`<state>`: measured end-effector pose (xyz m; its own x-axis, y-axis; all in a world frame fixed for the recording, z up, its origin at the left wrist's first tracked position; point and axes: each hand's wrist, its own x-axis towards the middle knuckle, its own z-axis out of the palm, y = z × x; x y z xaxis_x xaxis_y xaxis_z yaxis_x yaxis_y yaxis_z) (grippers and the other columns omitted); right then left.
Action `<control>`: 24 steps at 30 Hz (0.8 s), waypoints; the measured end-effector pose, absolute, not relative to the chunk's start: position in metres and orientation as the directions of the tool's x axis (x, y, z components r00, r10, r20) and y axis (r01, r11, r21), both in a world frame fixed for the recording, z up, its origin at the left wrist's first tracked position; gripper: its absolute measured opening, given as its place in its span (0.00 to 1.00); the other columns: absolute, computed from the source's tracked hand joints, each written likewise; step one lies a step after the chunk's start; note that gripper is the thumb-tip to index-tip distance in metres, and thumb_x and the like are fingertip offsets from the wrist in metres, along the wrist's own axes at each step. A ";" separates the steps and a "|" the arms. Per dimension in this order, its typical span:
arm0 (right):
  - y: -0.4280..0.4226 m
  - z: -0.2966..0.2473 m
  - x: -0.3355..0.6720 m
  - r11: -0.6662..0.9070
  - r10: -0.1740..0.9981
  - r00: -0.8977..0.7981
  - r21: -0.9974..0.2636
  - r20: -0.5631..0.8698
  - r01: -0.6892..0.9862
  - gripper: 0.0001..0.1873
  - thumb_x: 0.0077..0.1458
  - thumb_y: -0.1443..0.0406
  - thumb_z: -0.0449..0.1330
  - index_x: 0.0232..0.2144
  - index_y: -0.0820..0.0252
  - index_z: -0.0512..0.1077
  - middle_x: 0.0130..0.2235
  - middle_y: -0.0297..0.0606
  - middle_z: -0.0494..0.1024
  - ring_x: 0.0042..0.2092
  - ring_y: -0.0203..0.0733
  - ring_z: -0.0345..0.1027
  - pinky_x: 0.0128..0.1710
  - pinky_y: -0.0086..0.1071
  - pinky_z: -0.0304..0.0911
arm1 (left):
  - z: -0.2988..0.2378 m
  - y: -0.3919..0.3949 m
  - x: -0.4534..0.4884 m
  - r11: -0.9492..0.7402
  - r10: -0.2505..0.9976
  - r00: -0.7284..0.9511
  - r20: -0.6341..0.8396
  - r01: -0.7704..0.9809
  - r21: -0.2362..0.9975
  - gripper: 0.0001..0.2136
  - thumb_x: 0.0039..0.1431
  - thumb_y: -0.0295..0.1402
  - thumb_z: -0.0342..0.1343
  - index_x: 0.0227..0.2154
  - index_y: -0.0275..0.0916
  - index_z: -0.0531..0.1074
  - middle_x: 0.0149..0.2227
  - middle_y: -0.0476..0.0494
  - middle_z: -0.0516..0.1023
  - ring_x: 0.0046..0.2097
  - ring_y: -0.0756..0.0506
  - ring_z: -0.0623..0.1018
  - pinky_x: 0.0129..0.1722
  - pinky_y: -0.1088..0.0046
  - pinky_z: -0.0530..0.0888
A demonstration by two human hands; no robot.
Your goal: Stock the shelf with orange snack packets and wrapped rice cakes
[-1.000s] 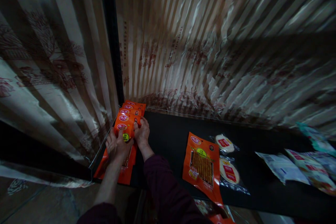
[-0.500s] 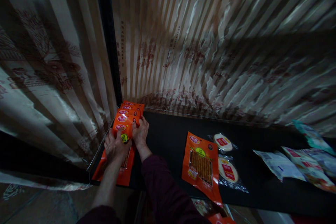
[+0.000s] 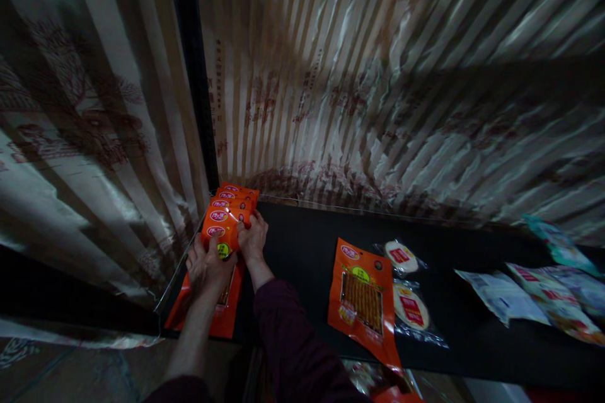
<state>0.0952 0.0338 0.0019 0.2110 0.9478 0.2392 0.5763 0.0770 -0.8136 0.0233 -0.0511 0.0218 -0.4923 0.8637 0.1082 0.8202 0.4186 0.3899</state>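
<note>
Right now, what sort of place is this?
Probably a shop display shelf: left hand and right hand hold a row of identical orange packets on a black shelf; other sealed snacks lie alongside.

I saw both hands at the left end of the black surface (image 3: 307, 252). The left hand (image 3: 205, 267) and the right hand (image 3: 253, 240) pinched the front packet (image 3: 222, 232) of an upright row of orange packets (image 3: 236, 196) in the corner. Further right lay a flat orange snack pouch (image 3: 362, 299), with two clear-wrapped round cakes (image 3: 410, 310) just beside it and pale packets (image 3: 501, 296) well apart. A striped curtain (image 3: 378, 75) hung behind.
</note>
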 end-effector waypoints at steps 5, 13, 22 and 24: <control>0.033 0.005 0.098 0.118 0.943 0.200 -0.827 0.267 0.550 0.11 0.49 0.70 0.58 0.36 0.60 0.75 0.53 0.44 0.71 0.54 0.47 0.61 0.53 0.37 0.59 | 0.025 -0.052 0.024 0.398 0.872 -0.473 0.125 0.834 0.382 0.28 0.52 0.43 0.55 0.56 0.44 0.62 0.61 0.32 0.56 0.59 0.33 0.61 0.52 0.55 0.63; 0.040 0.001 0.102 0.087 0.955 0.221 -0.896 0.200 0.436 0.09 0.48 0.66 0.58 0.34 0.59 0.75 0.44 0.43 0.72 0.44 0.42 0.68 0.46 0.32 0.64 | 0.027 -0.049 0.027 0.413 0.866 -0.486 0.118 0.827 0.382 0.33 0.51 0.45 0.55 0.60 0.39 0.58 0.61 0.30 0.56 0.59 0.33 0.61 0.53 0.56 0.64; 0.041 -0.004 0.107 0.081 0.954 0.217 -0.872 0.208 0.482 0.05 0.49 0.66 0.55 0.28 0.59 0.71 0.33 0.37 0.72 0.34 0.40 0.66 0.39 0.32 0.63 | 0.016 -0.045 0.030 0.381 0.852 -0.477 0.216 0.847 0.369 0.33 0.52 0.47 0.55 0.59 0.36 0.61 0.63 0.27 0.55 0.60 0.32 0.61 0.54 0.54 0.63; 0.040 -0.002 0.108 0.075 0.955 0.215 -0.870 0.203 0.487 0.07 0.49 0.66 0.54 0.30 0.60 0.72 0.34 0.39 0.73 0.35 0.41 0.67 0.40 0.33 0.64 | 0.016 -0.043 0.032 0.393 0.836 -0.495 0.239 0.843 0.367 0.32 0.53 0.48 0.52 0.59 0.35 0.61 0.62 0.26 0.56 0.59 0.31 0.63 0.53 0.53 0.64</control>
